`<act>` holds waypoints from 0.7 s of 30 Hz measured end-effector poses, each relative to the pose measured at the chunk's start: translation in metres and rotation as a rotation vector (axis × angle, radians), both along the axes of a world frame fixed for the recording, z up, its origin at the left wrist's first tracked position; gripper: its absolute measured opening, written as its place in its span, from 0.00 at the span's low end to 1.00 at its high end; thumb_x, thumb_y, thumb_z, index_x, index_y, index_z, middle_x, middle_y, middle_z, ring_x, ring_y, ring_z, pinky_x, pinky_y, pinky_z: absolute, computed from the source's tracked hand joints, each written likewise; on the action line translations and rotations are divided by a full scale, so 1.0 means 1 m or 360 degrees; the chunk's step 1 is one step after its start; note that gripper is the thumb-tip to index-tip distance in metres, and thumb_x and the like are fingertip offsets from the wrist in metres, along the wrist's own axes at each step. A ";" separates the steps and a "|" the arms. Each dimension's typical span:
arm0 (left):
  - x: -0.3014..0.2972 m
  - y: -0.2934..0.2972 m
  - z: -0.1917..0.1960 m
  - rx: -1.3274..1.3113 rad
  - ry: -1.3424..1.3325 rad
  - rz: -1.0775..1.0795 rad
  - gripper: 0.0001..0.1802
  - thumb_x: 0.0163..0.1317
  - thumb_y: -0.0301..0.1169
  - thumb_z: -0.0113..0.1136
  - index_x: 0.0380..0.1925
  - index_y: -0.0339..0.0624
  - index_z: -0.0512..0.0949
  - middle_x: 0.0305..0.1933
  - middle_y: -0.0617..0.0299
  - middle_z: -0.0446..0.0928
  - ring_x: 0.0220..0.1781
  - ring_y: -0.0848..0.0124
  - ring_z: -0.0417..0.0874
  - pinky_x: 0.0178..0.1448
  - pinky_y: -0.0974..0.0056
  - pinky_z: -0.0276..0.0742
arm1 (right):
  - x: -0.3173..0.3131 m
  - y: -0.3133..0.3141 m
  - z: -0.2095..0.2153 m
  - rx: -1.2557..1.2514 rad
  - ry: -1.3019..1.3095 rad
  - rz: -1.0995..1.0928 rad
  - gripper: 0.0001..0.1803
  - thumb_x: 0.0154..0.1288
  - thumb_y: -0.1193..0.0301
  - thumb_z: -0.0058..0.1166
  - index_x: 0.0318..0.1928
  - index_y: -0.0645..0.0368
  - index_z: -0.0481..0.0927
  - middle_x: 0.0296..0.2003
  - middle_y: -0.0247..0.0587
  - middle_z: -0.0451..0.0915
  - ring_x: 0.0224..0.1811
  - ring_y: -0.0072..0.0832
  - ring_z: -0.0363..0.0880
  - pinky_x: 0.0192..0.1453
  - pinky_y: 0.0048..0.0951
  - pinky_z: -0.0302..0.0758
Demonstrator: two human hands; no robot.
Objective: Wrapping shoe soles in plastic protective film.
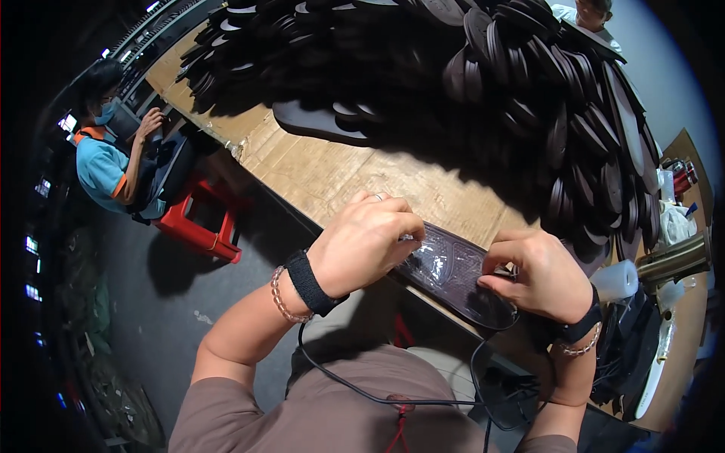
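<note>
We see one dark sole (455,276) at the near edge of the worktop (340,167), between both hands. Left hand (364,243): fingers curled at its left end, grip unclear to us. Right hand (541,273): fingers bent over its right end; we can't tell if grasping. Soles pile (521,90) beyond.

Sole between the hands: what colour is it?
The sole is dark purplish brown, best seen in the head view.

A brown short-sleeved shirt (355,424) fills the lower frame, under black cables (442,402) and a red cord (402,411); black wrist straps (308,283) sit beside clear bead bracelets (278,293); the left hand (368,241) wears a ring (377,197)
</note>
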State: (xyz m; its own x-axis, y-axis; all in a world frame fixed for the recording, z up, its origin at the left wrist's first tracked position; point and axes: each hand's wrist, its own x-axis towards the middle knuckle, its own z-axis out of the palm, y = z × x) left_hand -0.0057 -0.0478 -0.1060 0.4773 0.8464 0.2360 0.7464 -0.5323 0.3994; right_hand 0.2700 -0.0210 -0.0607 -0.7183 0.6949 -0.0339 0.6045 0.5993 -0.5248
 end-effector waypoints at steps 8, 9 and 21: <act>-0.015 0.001 -0.004 0.0133 -0.0319 0.0085 0.07 0.58 0.26 0.75 0.37 0.44 0.88 0.39 0.61 0.86 0.41 0.60 0.87 0.48 0.61 0.79 | 0.007 0.002 0.009 -0.0058 0.0063 -0.0014 0.08 0.54 0.74 0.72 0.33 0.60 0.86 0.30 0.45 0.83 0.35 0.45 0.85 0.39 0.38 0.80; -0.018 0.002 -0.004 0.0128 -0.0397 0.0088 0.06 0.59 0.25 0.74 0.37 0.42 0.88 0.39 0.60 0.87 0.41 0.61 0.88 0.48 0.61 0.81 | 0.010 0.002 0.011 -0.0032 0.0049 -0.0025 0.08 0.53 0.74 0.72 0.33 0.60 0.86 0.30 0.45 0.83 0.34 0.44 0.85 0.39 0.37 0.80; -0.012 -0.027 0.026 -0.0081 -0.0815 -0.0097 0.08 0.62 0.23 0.64 0.41 0.36 0.86 0.45 0.53 0.86 0.49 0.58 0.88 0.57 0.59 0.82 | 0.017 0.002 0.007 -0.0028 -0.0012 -0.0168 0.08 0.52 0.76 0.70 0.33 0.63 0.85 0.28 0.47 0.83 0.31 0.41 0.85 0.37 0.35 0.79</act>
